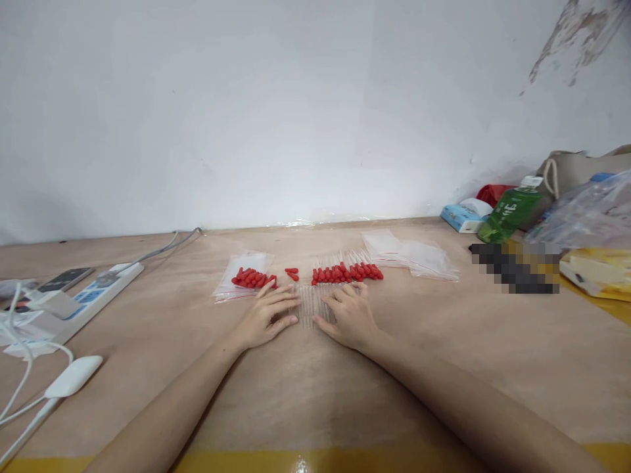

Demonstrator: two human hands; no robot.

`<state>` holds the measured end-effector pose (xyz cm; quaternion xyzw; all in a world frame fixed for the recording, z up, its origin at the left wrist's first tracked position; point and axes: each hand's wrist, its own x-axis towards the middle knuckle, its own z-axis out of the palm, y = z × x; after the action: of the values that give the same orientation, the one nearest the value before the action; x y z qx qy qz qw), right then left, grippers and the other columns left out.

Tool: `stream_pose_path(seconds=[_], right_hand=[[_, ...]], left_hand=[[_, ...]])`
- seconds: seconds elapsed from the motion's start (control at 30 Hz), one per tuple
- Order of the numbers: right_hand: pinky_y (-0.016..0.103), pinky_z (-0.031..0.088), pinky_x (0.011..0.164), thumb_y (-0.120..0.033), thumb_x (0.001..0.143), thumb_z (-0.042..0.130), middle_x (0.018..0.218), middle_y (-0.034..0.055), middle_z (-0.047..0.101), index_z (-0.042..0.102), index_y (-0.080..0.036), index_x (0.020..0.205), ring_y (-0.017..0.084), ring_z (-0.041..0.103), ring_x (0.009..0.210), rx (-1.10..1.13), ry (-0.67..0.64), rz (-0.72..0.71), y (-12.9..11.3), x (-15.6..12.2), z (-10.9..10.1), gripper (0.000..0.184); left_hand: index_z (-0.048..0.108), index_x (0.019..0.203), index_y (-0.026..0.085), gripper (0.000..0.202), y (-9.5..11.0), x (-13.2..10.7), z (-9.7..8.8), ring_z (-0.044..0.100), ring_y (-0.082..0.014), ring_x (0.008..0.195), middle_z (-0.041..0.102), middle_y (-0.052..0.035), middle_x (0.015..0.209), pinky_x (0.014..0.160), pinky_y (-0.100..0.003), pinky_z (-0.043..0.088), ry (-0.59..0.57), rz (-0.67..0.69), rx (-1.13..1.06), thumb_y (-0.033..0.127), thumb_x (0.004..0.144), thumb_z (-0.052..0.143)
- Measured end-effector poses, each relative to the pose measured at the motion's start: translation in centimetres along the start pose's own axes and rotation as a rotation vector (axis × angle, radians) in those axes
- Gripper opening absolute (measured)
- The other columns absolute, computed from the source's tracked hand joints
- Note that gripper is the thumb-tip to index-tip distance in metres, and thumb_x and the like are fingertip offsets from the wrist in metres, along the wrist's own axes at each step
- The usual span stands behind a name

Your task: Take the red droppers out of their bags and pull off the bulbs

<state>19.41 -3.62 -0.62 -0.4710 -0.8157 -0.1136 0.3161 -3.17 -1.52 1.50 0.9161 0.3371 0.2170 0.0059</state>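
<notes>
My left hand (269, 315) and my right hand (350, 315) lie flat on the wooden table (305, 394), fingers stretched out, on either side of a row of clear thin tubes (310, 305). The fingertips of both hands touch the tubes. Just beyond them lies a row of tubes with red rubber caps (348, 272). A small pile of loose red caps (252, 278) rests on a clear plastic bag left of that, and two or three stray red caps (292, 272) lie between the pile and the row.
Clear zip bags (411, 253) lie at the back right. Further right are a tissue pack (461, 217), a green bottle (507, 213), a paper bag and plastic wrapping. At the left sit a power strip (93, 295), a phone, white chargers and cables. A white wall stands behind.
</notes>
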Motion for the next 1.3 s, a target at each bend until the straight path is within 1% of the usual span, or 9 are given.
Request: stream_pose_path(seconds=[0.1, 0.17, 0.5, 0.67, 0.87, 1.0, 1.1, 1.17, 1.3], right_hand=[[0.044, 0.023, 0.085, -0.047, 0.075, 0.055, 0.081, 0.0054, 0.061, 0.063, -0.019, 0.078, 0.021, 0.047, 0.084, 0.001, -0.028, 0.009, 0.0, 0.0, -0.2, 0.029], [0.043, 0.023, 0.085, -0.048, 0.076, 0.054, 0.082, 0.0054, 0.060, 0.064, -0.020, 0.078, 0.020, 0.047, 0.085, 0.013, -0.038, 0.009, 0.1, -0.1, -0.3, 0.030], [0.042, 0.022, 0.088, -0.046, 0.081, 0.049, 0.093, 0.0055, 0.059, 0.062, -0.022, 0.098, 0.020, 0.047, 0.088, 0.060, -0.013, 0.049, 0.6, -0.5, -0.7, 0.032], [0.046, 0.017, 0.094, -0.049, 0.081, 0.046, 0.109, 0.0075, 0.056, 0.060, -0.022, 0.103, 0.023, 0.043, 0.100, 0.038, -0.059, 0.031, 0.8, -0.5, -0.9, 0.036], [0.050, 0.012, 0.098, -0.051, 0.082, 0.044, 0.111, 0.0064, 0.056, 0.062, -0.024, 0.097, 0.023, 0.042, 0.103, 0.033, -0.070, 0.017, 0.7, -0.6, -0.6, 0.036], [0.049, 0.013, 0.099, -0.049, 0.082, 0.046, 0.110, 0.0069, 0.056, 0.061, -0.025, 0.101, 0.022, 0.044, 0.102, 0.034, -0.004, 0.043, 0.7, -0.5, -0.9, 0.034], [0.047, 0.015, 0.099, -0.042, 0.081, 0.050, 0.111, 0.0076, 0.056, 0.058, -0.024, 0.107, 0.022, 0.046, 0.101, 0.014, 0.072, 0.060, 1.4, -0.5, -1.4, 0.033], [0.045, 0.017, 0.100, -0.038, 0.082, 0.050, 0.114, 0.0088, 0.055, 0.055, -0.022, 0.112, 0.022, 0.046, 0.104, -0.006, 0.115, 0.037, 2.2, -0.6, -1.8, 0.035], [0.046, 0.017, 0.101, -0.040, 0.082, 0.049, 0.126, 0.0103, 0.049, 0.044, -0.020, 0.126, 0.024, 0.041, 0.114, -0.029, 0.117, -0.108, 3.5, -1.4, -2.6, 0.049]], left_hand=[[0.061, 0.103, 0.022, 0.024, 0.3, 1.1, 0.3, 0.054, -0.0202, 0.104, 0.064, -0.0063, 0.104, 0.095, -0.041, 0.035, 0.147, -0.083, 0.013, 0.031, 0.084, 0.050], [0.061, 0.102, 0.022, 0.024, 0.3, 2.4, 0.6, 0.056, -0.0198, 0.098, 0.064, -0.0060, 0.101, 0.088, -0.038, 0.039, 0.177, -0.128, 0.027, 0.031, 0.083, 0.051], [0.063, 0.102, 0.023, 0.024, -0.3, 7.7, 2.1, 0.056, -0.0219, 0.095, 0.066, -0.0053, 0.097, 0.086, -0.039, 0.034, 0.023, -0.144, 0.156, 0.031, 0.081, 0.053], [0.068, 0.088, 0.023, 0.017, -0.5, 8.2, 2.9, 0.062, -0.0204, 0.083, 0.070, -0.0033, 0.087, 0.087, -0.038, 0.037, 0.101, -0.291, 0.005, 0.027, 0.078, 0.055], [0.067, 0.088, 0.018, 0.022, -0.1, 7.2, 3.3, 0.065, -0.0153, 0.076, 0.070, -0.0029, 0.086, 0.075, -0.027, 0.048, 0.267, -0.443, -0.085, 0.024, 0.081, 0.047], [0.065, 0.091, 0.018, 0.023, 0.1, 4.9, 2.8, 0.065, -0.0154, 0.078, 0.069, -0.0033, 0.091, 0.072, -0.026, 0.051, 0.434, -0.542, -0.195, 0.029, 0.080, 0.049], [0.064, 0.091, 0.017, 0.021, 0.7, 2.7, 2.4, 0.065, -0.0156, 0.076, 0.069, -0.0039, 0.088, 0.071, -0.027, 0.052, 0.523, -0.535, -0.316, 0.029, 0.078, 0.053], [0.064, 0.090, 0.017, 0.019, 1.3, 1.4, 2.2, 0.065, -0.0155, 0.076, 0.069, -0.0038, 0.086, 0.071, -0.027, 0.052, 0.505, -0.468, -0.326, 0.026, 0.077, 0.054], [0.063, 0.092, 0.018, 0.017, 2.7, -0.2, 2.4, 0.064, -0.0151, 0.082, 0.068, -0.0036, 0.089, 0.077, -0.027, 0.051, 0.355, -0.268, -0.340, 0.019, 0.078, 0.053]])
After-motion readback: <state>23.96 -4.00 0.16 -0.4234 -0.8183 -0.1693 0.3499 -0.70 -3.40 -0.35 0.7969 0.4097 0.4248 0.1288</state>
